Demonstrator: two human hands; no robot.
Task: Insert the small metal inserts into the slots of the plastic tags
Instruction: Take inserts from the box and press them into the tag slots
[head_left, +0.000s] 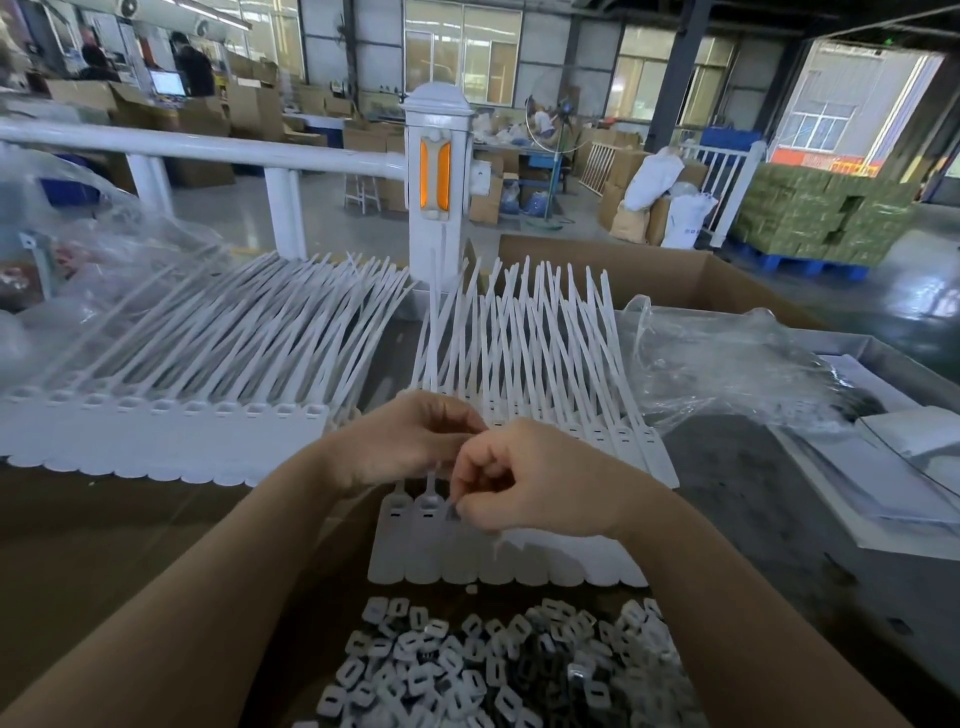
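A strip of joined white plastic tags (467, 564) lies in front of me, its long tails fanning away. My right hand (540, 480) pinches a small metal insert (453, 512) at the slot of the third tag from the left. My left hand (410, 441) is curled over the tag tails just behind; whether it grips one is hidden. A heap of small metal inserts (493, 670) lies on the table between my forearms. A second strip of tags (171, 431) lies to the left.
Crumpled clear plastic bags lie at the right (727, 364) and far left (78, 249). An open cardboard box (675, 275) stands behind the tags. A white railing post (439, 171) rises beyond the table. White sheets (893, 467) are stacked at the right edge.
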